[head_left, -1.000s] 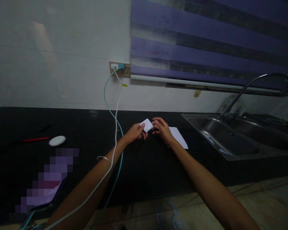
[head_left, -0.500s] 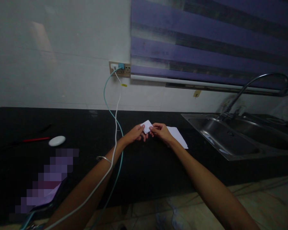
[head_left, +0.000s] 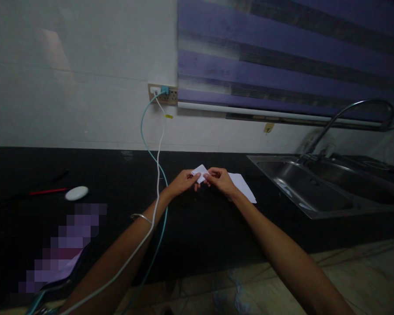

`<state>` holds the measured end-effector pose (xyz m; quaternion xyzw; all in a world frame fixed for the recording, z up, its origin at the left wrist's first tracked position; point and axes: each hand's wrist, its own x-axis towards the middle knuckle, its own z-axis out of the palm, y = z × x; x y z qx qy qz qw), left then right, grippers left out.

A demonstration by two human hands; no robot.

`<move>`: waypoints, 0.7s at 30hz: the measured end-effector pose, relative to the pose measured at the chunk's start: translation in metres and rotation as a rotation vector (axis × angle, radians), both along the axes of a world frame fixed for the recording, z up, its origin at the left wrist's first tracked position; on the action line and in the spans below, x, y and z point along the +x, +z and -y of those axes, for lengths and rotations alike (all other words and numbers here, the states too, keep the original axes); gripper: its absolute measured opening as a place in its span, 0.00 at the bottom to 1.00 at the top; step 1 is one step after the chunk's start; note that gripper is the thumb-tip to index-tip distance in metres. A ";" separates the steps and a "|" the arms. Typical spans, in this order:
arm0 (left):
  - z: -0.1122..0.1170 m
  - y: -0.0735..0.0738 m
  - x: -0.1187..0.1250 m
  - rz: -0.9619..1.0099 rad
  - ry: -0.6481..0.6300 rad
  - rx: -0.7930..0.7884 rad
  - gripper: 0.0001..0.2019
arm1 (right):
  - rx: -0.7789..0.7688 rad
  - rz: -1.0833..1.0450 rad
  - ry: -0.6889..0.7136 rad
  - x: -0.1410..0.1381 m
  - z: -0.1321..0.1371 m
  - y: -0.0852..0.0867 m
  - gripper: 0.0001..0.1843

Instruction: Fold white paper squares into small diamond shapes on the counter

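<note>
A small folded piece of white paper (head_left: 201,170) is held up between both hands over the black countertop. My left hand (head_left: 184,180) pinches its left side, thumb on top and fingers beneath. On the other side, my right hand (head_left: 220,179) grips the lower right edge between thumb and fingers. The fingertips behind the paper are partly hidden. Just right of my right hand lies white paper (head_left: 243,187), flat on the counter and partly covered by the wrist.
A white cable (head_left: 158,175) and a teal cable (head_left: 143,127) run from the wall socket (head_left: 171,95) across my left forearm. At left are a white oval object (head_left: 76,193), a red pen-like stick (head_left: 47,191) and a blurred-out device (head_left: 65,262). A steel sink (head_left: 310,214) is at right.
The left thumb has slid slightly inward over the folded paper, nearer the right thumb. The left fingers beneath have curled in. The view has shifted a little.
</note>
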<state>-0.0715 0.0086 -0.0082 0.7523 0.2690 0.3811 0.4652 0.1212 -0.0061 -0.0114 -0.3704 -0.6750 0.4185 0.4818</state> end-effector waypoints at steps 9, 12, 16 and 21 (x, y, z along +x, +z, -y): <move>0.003 0.005 -0.002 -0.060 0.009 0.036 0.19 | 0.010 0.110 -0.001 -0.005 0.008 0.004 0.17; 0.003 0.005 -0.001 -0.075 0.071 0.023 0.19 | 0.031 0.127 0.005 -0.005 0.009 0.007 0.18; 0.000 0.004 -0.004 0.012 0.123 0.002 0.16 | 0.026 0.127 -0.008 -0.001 0.008 0.008 0.18; -0.003 0.004 -0.009 0.057 0.223 0.009 0.19 | 0.023 0.131 -0.109 0.002 0.006 0.007 0.19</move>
